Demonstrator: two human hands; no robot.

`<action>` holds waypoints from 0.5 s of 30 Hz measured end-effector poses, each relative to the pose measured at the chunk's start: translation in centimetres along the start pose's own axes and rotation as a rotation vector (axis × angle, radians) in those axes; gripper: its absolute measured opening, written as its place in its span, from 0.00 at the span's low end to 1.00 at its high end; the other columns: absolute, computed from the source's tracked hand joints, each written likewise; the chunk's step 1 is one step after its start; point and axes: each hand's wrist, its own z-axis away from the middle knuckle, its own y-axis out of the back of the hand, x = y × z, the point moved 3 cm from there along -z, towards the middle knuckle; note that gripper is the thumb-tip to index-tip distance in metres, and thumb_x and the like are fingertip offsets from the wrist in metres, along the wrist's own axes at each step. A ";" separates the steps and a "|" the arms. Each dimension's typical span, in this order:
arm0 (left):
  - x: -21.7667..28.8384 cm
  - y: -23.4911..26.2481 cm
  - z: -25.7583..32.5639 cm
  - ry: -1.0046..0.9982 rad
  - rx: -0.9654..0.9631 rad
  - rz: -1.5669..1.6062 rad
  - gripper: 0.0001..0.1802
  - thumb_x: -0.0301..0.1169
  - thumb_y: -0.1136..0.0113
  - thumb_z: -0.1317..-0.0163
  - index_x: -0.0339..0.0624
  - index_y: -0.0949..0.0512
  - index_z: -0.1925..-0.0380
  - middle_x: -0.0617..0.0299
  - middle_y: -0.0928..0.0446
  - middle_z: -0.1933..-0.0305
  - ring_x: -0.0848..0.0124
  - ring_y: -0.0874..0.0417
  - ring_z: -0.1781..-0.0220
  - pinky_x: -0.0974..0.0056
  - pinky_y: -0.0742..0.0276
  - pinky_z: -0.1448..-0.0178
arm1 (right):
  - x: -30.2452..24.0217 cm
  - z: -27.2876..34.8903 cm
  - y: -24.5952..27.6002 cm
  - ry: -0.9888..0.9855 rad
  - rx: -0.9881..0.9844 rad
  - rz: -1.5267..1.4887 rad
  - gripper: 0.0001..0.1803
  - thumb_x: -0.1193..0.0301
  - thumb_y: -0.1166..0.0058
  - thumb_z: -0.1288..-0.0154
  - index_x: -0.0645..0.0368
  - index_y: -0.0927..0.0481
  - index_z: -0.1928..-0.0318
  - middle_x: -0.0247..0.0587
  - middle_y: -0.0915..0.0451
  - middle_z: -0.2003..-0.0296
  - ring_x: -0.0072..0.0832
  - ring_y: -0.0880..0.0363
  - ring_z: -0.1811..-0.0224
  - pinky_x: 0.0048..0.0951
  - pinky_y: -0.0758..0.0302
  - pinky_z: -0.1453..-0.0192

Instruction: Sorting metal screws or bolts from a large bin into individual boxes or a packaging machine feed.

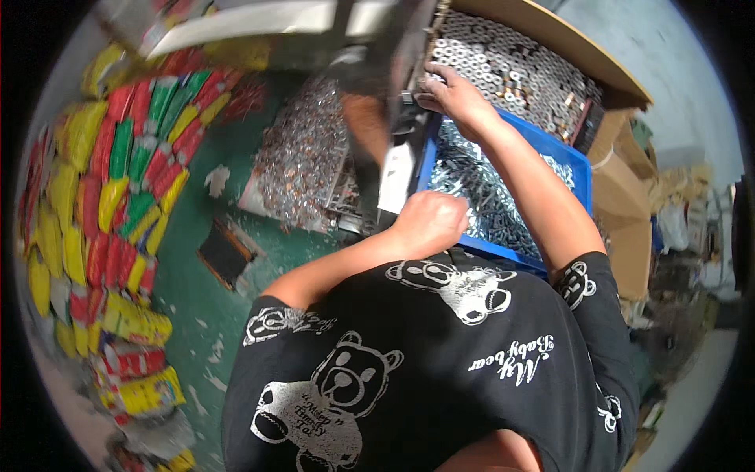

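Note:
My left hand point(431, 223) is curled into a fist at the near left corner of a blue plastic tray point(583, 169). Whatever it may hold is hidden inside the fingers. The tray is filled with slim silvery metal pieces point(491, 200) that look like screws or bolts. Reaching across the tray, my right hand point(458, 96) has its fingers bent against the edge of a dark machine point(405, 118). Its fingertips are close together, and anything small between them cannot be made out. Just beyond that hand, an open cardboard box point(621, 82) contains many small ring-ended metal sleeves point(511, 59).
A blurred machine frame point(346, 31) crosses the top. To its left lies a heap of small shiny parts point(295, 149) on the green floor point(200, 315). Red, yellow and green packages point(118, 181) are stacked at far left. A cardboard flap point(625, 212) stands right of the tray.

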 end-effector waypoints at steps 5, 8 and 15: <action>0.2 -0.4 -0.3 -0.015 -0.043 -0.025 0.08 0.29 0.46 0.44 0.39 0.26 0.80 0.46 0.24 0.78 0.46 0.21 0.72 0.47 0.26 0.66 | 1.0 9.6 9.4 0.123 0.024 -0.047 0.20 0.72 0.57 0.27 0.70 0.33 0.39 0.53 0.24 0.48 0.35 0.21 0.49 0.33 0.23 0.41; 0.5 -0.7 -0.6 0.055 -0.070 -0.085 0.10 0.31 0.46 0.42 0.38 0.26 0.78 0.44 0.23 0.75 0.45 0.21 0.71 0.47 0.27 0.66 | 4.0 17.8 18.3 0.031 0.293 0.019 0.17 0.70 0.56 0.27 0.71 0.26 0.46 0.50 0.20 0.55 0.32 0.17 0.58 0.31 0.19 0.51; -0.1 -1.3 -0.1 0.130 -0.023 -0.149 0.12 0.32 0.43 0.35 0.35 0.18 0.59 0.46 0.19 0.68 0.59 0.17 0.70 0.62 0.23 0.62 | 10.7 44.3 36.9 -0.047 1.064 0.071 0.15 0.70 0.55 0.27 0.69 0.23 0.50 0.46 0.19 0.59 0.30 0.17 0.62 0.30 0.18 0.58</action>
